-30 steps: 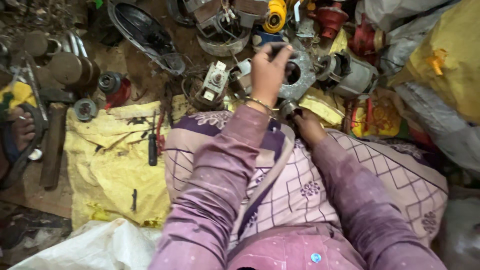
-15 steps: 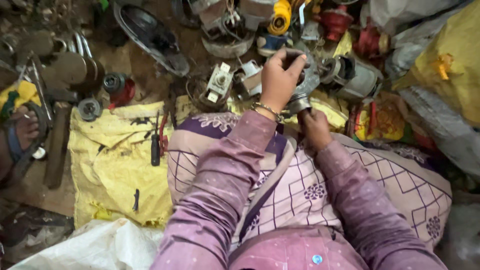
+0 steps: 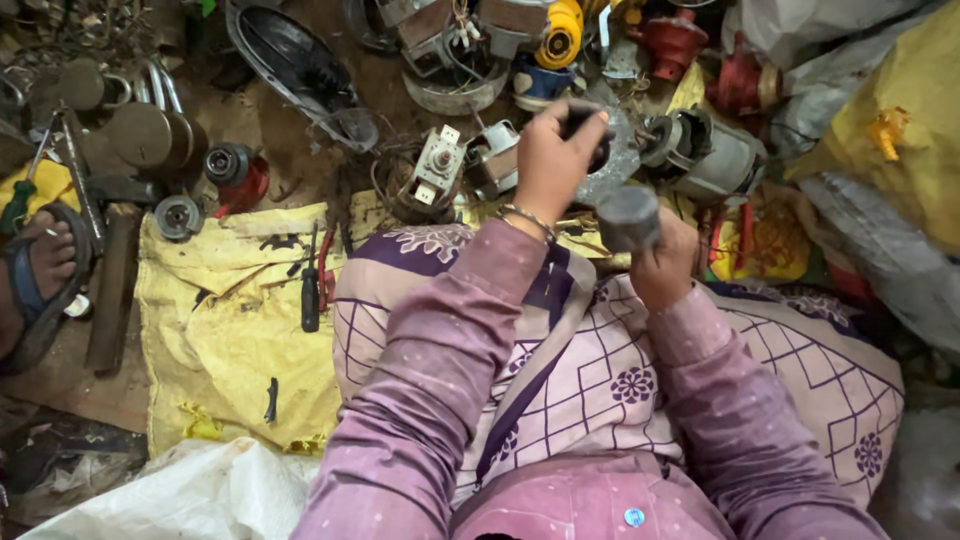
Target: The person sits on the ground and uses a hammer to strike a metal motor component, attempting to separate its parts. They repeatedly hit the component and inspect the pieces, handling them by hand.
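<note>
Gripping a hammer [image 3: 628, 218] raised in right hand [image 3: 665, 268]; left hand [image 3: 552, 160] steadies a dark part [image 3: 585, 122] — probably metal. Strike square, fingers clear.

A crumpled yellow sack [image 3: 235, 330] lies flat on the dirt floor at left, spread like a mat, with small dark tools on it. Below it, at the bottom edge, sits a white plastic bag [image 3: 190, 495], wrinkled and bulging. At the right edge a large yellow bag [image 3: 900, 130] rises, its mouth gathered into a knot. Above it, in the top right corner, lies a pale grey plastic bag [image 3: 800, 40]. A yellow wrapper with red print [image 3: 765, 245] shows between them. No signs or screens are visible.
</note>
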